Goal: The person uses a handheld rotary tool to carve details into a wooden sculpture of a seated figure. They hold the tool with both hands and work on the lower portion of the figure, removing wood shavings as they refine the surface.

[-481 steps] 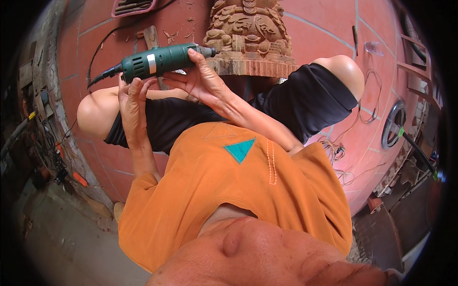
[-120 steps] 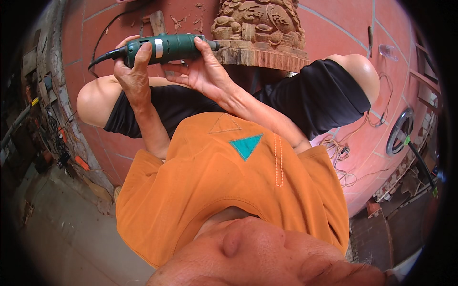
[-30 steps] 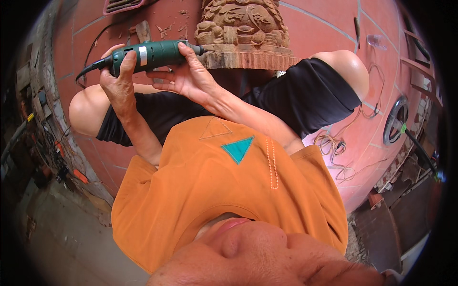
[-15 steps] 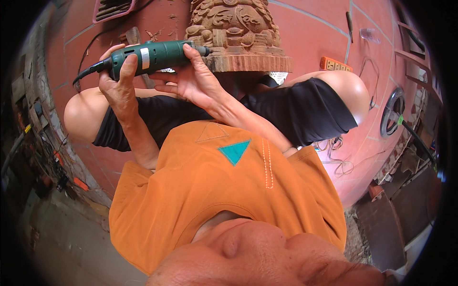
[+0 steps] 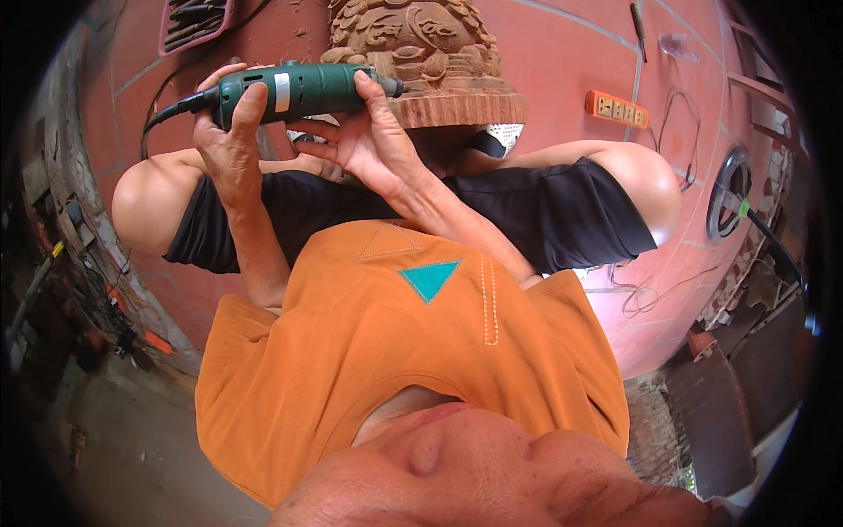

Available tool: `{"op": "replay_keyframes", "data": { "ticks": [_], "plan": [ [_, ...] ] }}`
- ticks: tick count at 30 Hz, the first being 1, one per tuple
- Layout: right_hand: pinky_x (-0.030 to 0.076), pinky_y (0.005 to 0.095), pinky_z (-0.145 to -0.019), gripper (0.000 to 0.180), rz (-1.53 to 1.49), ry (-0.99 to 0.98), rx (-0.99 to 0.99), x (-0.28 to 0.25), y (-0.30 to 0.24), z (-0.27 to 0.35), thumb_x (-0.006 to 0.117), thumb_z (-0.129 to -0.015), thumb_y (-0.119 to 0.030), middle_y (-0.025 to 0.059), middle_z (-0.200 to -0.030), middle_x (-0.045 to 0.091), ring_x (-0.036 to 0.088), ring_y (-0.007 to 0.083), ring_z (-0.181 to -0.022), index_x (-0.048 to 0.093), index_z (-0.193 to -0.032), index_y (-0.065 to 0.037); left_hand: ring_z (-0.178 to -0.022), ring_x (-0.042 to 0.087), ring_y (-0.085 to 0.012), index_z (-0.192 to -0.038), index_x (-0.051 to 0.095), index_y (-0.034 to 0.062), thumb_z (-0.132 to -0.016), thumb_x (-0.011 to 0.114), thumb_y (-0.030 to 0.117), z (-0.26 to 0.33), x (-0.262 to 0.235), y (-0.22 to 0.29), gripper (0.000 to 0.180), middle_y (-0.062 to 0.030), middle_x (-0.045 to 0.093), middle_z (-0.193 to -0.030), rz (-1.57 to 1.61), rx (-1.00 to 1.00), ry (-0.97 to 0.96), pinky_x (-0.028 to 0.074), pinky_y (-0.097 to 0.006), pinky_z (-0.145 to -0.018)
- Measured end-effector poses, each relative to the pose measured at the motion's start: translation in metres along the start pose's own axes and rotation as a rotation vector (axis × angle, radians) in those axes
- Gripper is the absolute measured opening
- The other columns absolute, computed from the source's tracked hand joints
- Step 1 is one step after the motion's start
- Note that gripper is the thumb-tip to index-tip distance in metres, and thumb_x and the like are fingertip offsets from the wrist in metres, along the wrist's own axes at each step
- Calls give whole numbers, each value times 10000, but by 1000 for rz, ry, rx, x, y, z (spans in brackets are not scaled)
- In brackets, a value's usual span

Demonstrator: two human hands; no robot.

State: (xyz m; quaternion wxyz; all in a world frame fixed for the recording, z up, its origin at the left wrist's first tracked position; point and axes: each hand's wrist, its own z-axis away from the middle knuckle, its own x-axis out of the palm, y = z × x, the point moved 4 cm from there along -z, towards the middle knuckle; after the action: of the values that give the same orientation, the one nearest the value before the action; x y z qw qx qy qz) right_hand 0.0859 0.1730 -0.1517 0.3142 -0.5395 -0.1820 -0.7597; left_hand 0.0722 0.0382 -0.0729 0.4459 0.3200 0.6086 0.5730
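Observation:
A green corded rotary tool (image 5: 307, 89) lies level across both hands in front of my chest, its grey-black nose pointing right. My left hand (image 5: 232, 132) is wrapped round the rear end, thumb on the near side, where the black cord leaves the body. With thumb and fingers, my right hand (image 5: 373, 145) grips the front end near the nose. Just beyond the tool stands a carved wooden figure (image 5: 430, 53) with a face and a ridged base. The nose overlaps the carving in the picture; whether they touch I cannot tell.
A pink basket (image 5: 163, 39) of hand tools sits at the far left. To the right lie an orange power strip (image 5: 616, 110), a thin dark tool (image 5: 638, 33), a clear plastic cup (image 5: 680, 47) and loose cable. A black wheel-like ring (image 5: 729, 195) stands at the right edge.
The rotary tool and both hands have shifted slightly right and toward the carving's base. The view has moved a little, so the carving appears higher and further left. Both hands keep their hold.

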Motion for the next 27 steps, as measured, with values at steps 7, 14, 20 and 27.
{"op": "replay_keyframes", "data": {
  "ticks": [7,14,20,27],
  "plan": [
    [547,468,-869,653,-2,8,-29,-6,-8,2,581,-879,-540,126,-1227,555,608,325,-1049,404,-1341,-113,-887,593,-135,-1119,581,26,-816,741,205,-3,8,-4,386,-76,642,-972,22,5,-41,471,-275,-864],
    [555,459,-854,636,-28,-5,-34,-9,-12,2,556,-892,-531,124,-1221,559,611,323,-1039,403,-1339,-105,-936,597,-165,-1125,580,11,-822,729,226,-1,19,1,401,-101,646,-997,-3,18,-50,448,-301,-913],
    [546,470,-864,603,-26,22,-45,-5,-11,4,537,-903,-523,115,-1233,553,614,310,-1029,422,-1319,-101,-889,599,-135,-1121,565,29,-815,747,193,-3,16,-2,391,-83,642,-985,21,29,-67,487,-263,-841],
    [544,468,-865,615,-13,31,-34,-6,-7,3,539,-895,-538,103,-1236,550,612,297,-1023,427,-1319,-107,-911,596,-140,-1122,567,28,-818,743,187,-2,13,-2,386,-88,642,-994,28,8,-73,478,-272,-853]
  ]
}}
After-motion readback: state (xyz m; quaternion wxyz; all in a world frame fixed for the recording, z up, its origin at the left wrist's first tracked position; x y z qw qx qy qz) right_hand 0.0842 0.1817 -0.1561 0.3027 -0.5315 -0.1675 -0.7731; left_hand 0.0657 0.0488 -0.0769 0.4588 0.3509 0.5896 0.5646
